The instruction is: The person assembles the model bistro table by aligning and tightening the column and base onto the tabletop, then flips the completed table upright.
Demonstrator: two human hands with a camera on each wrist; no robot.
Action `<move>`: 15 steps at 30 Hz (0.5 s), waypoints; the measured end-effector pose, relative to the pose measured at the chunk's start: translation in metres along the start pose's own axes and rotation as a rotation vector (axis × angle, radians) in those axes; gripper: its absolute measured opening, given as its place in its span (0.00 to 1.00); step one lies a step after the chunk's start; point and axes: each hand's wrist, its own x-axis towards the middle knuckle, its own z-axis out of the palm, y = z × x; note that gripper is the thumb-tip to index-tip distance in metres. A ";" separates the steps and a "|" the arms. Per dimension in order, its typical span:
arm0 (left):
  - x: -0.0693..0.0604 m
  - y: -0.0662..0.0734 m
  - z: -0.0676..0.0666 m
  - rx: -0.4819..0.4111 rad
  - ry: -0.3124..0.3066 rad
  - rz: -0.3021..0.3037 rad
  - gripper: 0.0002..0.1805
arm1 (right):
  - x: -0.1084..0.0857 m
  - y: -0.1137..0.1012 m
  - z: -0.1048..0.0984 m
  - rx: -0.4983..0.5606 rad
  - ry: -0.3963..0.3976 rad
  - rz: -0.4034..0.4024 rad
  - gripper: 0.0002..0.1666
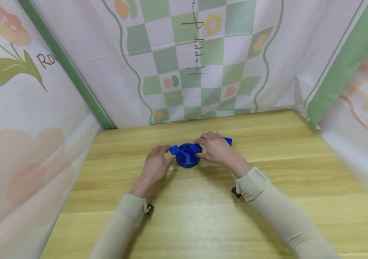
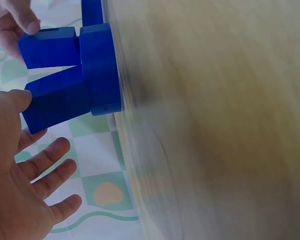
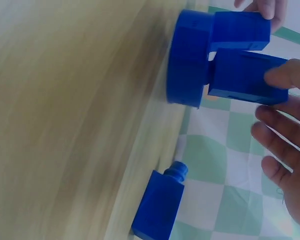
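A round, shallow blue base [image 1: 188, 164] with a small raised ring at its centre sits on the table. Two rectangular blue blocks stand up from it, leaning apart. My left hand [image 1: 153, 166] pinches the left block [image 2: 55, 97] near its top, between thumb and index finger, with the other fingers spread. The right block [image 3: 245, 75] is held by my right hand [image 1: 219, 149], thumb on one face and fingers on the other. A narrow neck shows between that block and the base; whether either block is fully seated I cannot tell.
Another blue block [image 3: 159, 205] with a ridged round neck lies on the table right of the base, partly hidden by my right hand in the head view. A patterned cloth [image 1: 200, 82] hangs behind the wooden table [image 1: 203, 216], with more cloth at both sides.
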 end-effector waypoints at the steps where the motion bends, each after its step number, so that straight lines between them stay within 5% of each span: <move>1: 0.000 0.000 0.000 0.001 0.003 0.002 0.28 | 0.000 -0.001 0.000 0.015 0.001 -0.001 0.26; 5: 0.000 0.000 0.000 0.000 0.017 0.015 0.28 | 0.001 -0.002 0.000 0.080 -0.016 -0.007 0.27; 15: 0.000 -0.001 0.001 -0.005 -0.001 -0.001 0.29 | 0.004 -0.006 0.003 -0.002 -0.016 -0.054 0.28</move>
